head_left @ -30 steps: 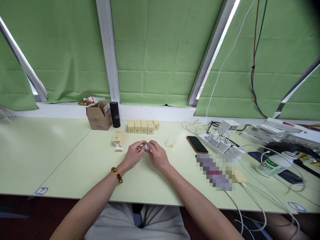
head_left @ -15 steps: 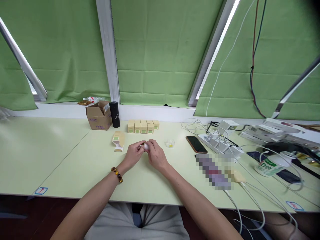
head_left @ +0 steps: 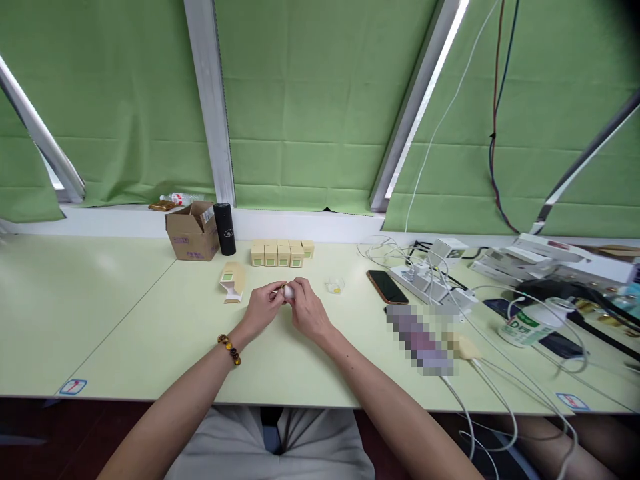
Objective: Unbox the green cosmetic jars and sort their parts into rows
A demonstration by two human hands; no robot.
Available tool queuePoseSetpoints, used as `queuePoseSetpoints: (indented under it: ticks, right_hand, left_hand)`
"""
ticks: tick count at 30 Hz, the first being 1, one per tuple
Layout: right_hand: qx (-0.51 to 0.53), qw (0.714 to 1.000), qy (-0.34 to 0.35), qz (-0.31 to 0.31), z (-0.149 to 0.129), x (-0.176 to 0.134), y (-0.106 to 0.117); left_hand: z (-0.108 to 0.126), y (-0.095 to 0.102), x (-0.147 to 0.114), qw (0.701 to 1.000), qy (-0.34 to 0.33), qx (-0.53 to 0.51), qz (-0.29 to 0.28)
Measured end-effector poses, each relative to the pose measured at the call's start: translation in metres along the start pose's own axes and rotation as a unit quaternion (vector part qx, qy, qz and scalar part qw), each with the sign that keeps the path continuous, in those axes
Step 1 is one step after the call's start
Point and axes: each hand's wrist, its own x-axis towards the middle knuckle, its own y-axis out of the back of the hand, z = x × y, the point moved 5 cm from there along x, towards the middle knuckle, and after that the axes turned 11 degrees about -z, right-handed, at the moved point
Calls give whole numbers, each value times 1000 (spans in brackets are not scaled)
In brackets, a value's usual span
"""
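Above the middle of the table, my left hand [head_left: 263, 306] and my right hand [head_left: 309, 308] meet around a small white rounded object [head_left: 289, 292]. Its kind is too small to make out. The fingers of both hands are closed on it, and a dark edge shows by the left fingertips. To the left lies an opened small cardboard box [head_left: 232, 283] with a green label. A small clear plastic piece [head_left: 335, 286] with a yellow spot rests right of my hands. Behind them stands a row of several small tan boxes [head_left: 277, 254].
At the back left are a brown carton [head_left: 192, 233] and a black cylinder [head_left: 225, 230]. On the right lie a phone [head_left: 387, 287], a power strip [head_left: 434, 287] with tangled white cables and a white bottle [head_left: 534, 322]. Another person's legs show below the table at far right.
The view has shifted slightly, so the scene sits a little farther left. Both hands stay together on the white object, with only a slight change in finger position.
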Motion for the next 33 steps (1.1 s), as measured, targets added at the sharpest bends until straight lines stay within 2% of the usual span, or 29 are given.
queuePoseSetpoints:
  ticks: [3, 9, 13, 21, 28, 31, 33]
  right_hand:
    - [56, 998, -7, -8, 6, -3, 0]
    - [142, 990, -13, -10, 12, -5, 2]
    - [164, 986, -9, -9, 10, -4, 7]
    - [203, 978, -31, 17, 12, -3, 8]
    - [225, 973, -34, 49, 14, -5, 2]
    - [249, 965, -44, 64, 15, -6, 1]
    - [295, 949, -63, 89, 20, -5, 4]
  left_hand:
    - [-2, 3, -2, 999, 12, -32, -9]
    - [7, 3, -5, 999, -15, 17, -46]
    - [10, 3, -5, 998, -21, 10, -62]
    - [11, 2, -4, 999, -5, -17, -49]
    - [19, 0, -5, 999, -12, 11, -39]
    - [12, -1, -3, 999, -11, -3, -39]
    - [2, 2, -1, 999, 0, -31, -31]
